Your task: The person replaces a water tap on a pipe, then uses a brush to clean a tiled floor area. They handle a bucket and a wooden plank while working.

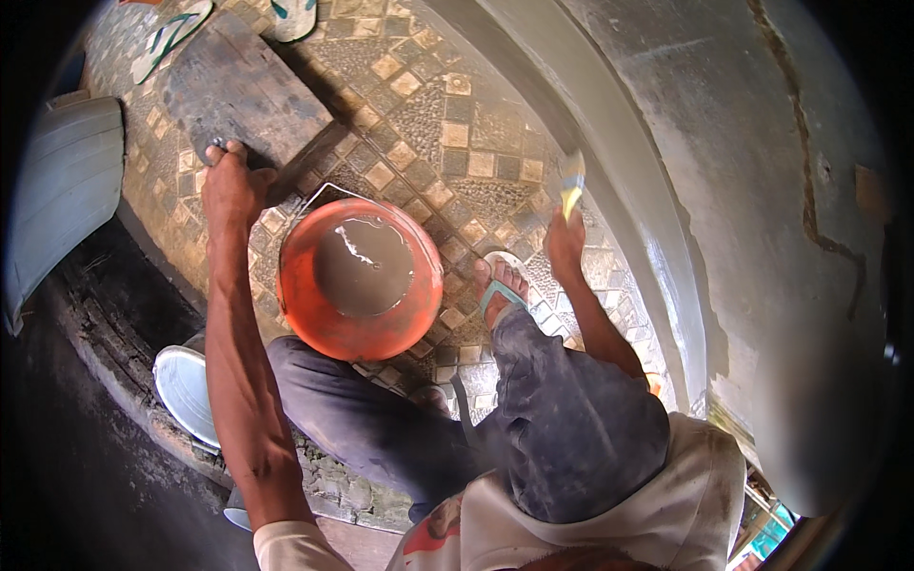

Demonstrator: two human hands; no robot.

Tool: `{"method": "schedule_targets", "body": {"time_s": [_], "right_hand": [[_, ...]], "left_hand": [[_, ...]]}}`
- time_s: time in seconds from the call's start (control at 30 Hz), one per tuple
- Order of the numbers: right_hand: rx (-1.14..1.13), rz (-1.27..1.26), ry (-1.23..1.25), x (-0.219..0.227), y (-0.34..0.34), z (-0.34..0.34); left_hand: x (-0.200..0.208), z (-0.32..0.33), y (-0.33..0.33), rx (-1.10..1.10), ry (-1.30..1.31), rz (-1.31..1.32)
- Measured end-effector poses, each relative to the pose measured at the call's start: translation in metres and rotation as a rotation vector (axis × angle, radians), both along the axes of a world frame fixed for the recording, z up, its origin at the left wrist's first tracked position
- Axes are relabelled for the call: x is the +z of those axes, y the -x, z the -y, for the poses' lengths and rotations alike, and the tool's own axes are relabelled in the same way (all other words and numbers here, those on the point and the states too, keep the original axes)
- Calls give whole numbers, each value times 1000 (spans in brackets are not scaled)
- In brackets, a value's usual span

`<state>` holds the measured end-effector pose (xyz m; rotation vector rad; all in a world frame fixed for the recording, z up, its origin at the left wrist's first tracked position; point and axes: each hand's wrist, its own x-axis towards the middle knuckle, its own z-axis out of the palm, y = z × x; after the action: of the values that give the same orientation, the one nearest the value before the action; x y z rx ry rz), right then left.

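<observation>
Between my knees, on the patterned tile floor [457, 124], sits an orange bucket [328, 314] holding grey, wet slurry with a glossy top; its wire handle lies against the far rim. My left hand [231, 186] is just beyond the bucket's upper left, fingers closed around the grip of a tool lying against the near corner of a dark, stained board [238, 90] that lies flat on the tiles. What kind of tool it is I cannot tell; only a bit of metal shows above my knuckles. My right hand [564, 243] is well to the right of the bucket, closed on the handle of a small flat blade [571, 181] with a pale, yellowish tip, raised close to the curved grey rendered wall [666, 133]. My right foot in a sandal [500, 285] rests just beside the bucket's right side. Two more sandals [171, 33] lie past the board. A white pail [186, 390] stands at the floor's edge by my left elbow.
</observation>
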<state>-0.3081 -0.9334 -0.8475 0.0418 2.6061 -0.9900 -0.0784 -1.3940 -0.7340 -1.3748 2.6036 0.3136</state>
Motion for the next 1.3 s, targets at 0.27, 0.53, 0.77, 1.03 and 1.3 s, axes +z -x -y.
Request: {"method": "schedule_targets", "body": {"time_s": [0.27,0.53,0.77,1.03,1.3], "right_hand": [[323,-16,169,28,9,96],[195,-278,166,2,56,101],[-536,218,780,-24,-36,-155],[-874,249,900,14,-62,-150],[-882,255,1151,0,2,13]], "left_hand": [[1,0,-1,-46,10,-31],[-21,10,-4,-76,70,-114],[-18,12,-2,-62,27,-69],[-29,20,-17,-85,82,-75],[-12,10,-3,-31,3,-4]]}}
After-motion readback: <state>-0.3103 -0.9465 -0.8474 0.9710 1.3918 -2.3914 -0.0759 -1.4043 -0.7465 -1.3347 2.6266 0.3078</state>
